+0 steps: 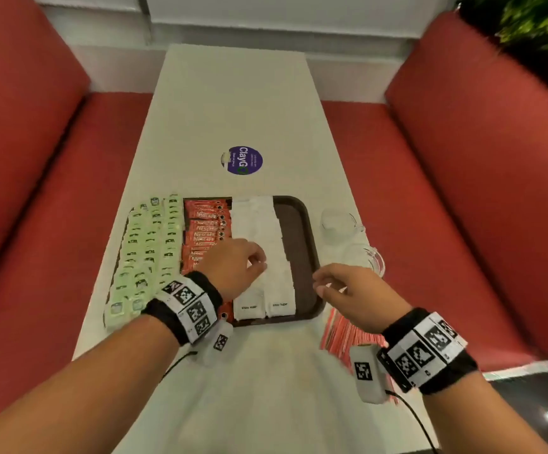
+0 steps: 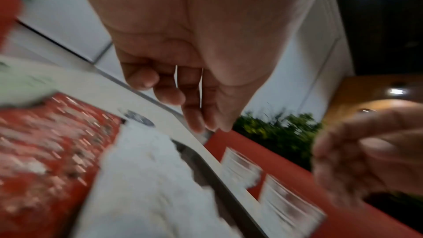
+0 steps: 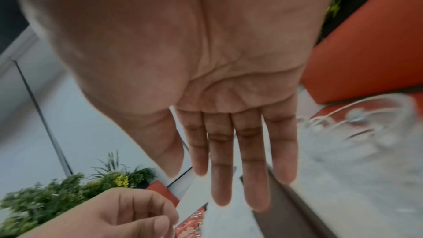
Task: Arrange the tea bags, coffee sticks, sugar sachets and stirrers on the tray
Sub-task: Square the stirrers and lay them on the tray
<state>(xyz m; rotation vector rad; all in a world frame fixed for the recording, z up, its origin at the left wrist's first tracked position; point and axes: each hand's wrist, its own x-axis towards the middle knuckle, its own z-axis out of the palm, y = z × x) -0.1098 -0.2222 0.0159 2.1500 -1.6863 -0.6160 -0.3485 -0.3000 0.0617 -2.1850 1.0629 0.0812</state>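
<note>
Head view: brown tray on white table. Green tea bags, red coffee sticks, white sugar sachets lie in rows on tray. Left hand over sachets, fingers curled, holds nothing. Right hand near tray edge, fingers straight, empty. Red-striped stirrers piled on table beside tray. Stirrers look light, thin, slippery; pinch small bunch at middle.

The scene is being viewed from the head, downward over the dark brown plastic tray; close wrist views are being aimed along each palm, sharing it.
</note>
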